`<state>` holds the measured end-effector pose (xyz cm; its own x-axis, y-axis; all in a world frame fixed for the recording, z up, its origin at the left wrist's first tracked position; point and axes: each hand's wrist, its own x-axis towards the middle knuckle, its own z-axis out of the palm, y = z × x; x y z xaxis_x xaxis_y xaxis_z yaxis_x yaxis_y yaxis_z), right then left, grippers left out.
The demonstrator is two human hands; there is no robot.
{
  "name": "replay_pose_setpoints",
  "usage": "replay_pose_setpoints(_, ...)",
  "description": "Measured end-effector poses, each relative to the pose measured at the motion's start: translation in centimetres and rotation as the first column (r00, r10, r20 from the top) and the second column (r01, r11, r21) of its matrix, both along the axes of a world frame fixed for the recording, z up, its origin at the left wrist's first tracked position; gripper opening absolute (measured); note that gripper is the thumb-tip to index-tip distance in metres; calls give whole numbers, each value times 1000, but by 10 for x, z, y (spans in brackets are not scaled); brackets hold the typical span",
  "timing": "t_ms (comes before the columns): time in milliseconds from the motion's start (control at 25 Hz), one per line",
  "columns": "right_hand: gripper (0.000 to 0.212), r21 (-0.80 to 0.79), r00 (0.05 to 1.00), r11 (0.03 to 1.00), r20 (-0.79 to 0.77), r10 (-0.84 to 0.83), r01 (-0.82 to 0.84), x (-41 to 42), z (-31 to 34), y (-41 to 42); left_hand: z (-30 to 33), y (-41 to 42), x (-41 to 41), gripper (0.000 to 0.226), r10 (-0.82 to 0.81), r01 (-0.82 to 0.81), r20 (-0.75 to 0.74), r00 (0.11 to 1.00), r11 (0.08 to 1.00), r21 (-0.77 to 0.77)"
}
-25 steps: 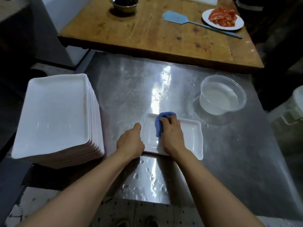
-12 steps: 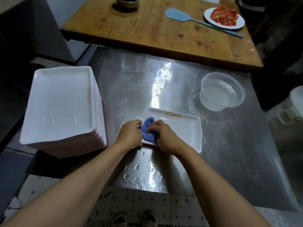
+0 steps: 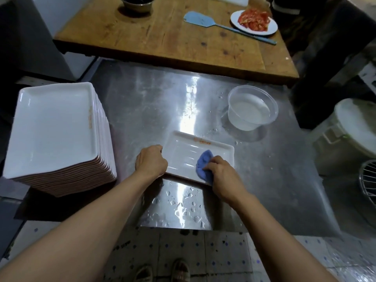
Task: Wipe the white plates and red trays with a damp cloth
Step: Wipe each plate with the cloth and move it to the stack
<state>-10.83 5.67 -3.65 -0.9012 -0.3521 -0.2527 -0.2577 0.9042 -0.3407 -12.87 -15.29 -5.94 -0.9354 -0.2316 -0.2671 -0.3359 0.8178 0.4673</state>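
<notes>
A white rectangular plate (image 3: 183, 153) lies on the wet steel table (image 3: 154, 102), streaked with water. My left hand (image 3: 150, 162) grips its left rim. My right hand (image 3: 222, 177) holds a bunched blue cloth (image 3: 202, 164) and presses it on the plate's near right part. A tall stack of white plates (image 3: 55, 129) stands at the table's left edge.
A clear tub of water (image 3: 252, 109) sits at the back right of the steel table. Behind is a wooden table (image 3: 173, 37) with a metal bowl (image 3: 138, 2), a blue spatula (image 3: 199, 18) and a plate of red food (image 3: 254, 22). A white bucket (image 3: 354, 127) and a wire basket (image 3: 368, 180) stand at the right.
My right hand has swept the blue cloth from the plate's left end over to its near right part. My left hand has kept its grip on the left rim.
</notes>
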Motion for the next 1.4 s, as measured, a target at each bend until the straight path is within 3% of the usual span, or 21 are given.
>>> replay_pose_setpoints(240, 24, 25, 971, 972, -63, -231, 233, -15, -5, 4, -1, 4, 1, 38, 1, -1, 6, 1000, 999, -43)
replay_pose_setpoints(400, 43, 38, 988, 989, -55, -141, 143, -31, -11, -22, -3, 4, -1, 39, 12, -12, -4, 1000, 1000, 2)
replay_pose_setpoints(680, 34, -21, 992, 994, -68, 108, -109, -36, -16, -68, -7, 5, -5, 38, 34, -34, 0, 999, 999, -17)
replay_pose_setpoints(800, 32, -44, 992, 991, -29, 126, -127, -24, -11, -49, -6, 8, -5, 38, 77, -77, 6, 997, 997, -10)
replay_pose_setpoints(960, 29, 146, 1000, 989, -26, 0, 3, -15, 0, -3, -4, 12, -3, 39, 104, -104, 0, 995, 994, -28)
replay_pose_setpoints(1080, 26, 339, 997, 940, -81, -3, 30, -9, 7, 12, -1, 16, -1, 41, 136, -136, -5, 991, 990, -25)
replay_pose_setpoints(1200, 28, 410, 992, 911, -124, 8, 44, -4, 8, 10, 0, 18, 1, 41, 140, -140, 1, 990, 989, -43)
replay_pose_setpoints(1280, 26, 356, 991, 933, -133, -12, 59, -3, 11, 11, 2, 17, 2, 43, 136, -134, 26, 990, 989, -63)
replay_pose_setpoints(1400, 19, 38, 953, 961, -145, -265, 273, -3, 23, 28, 11, 19, 7, 37, 91, -76, 76, 993, 980, -186)
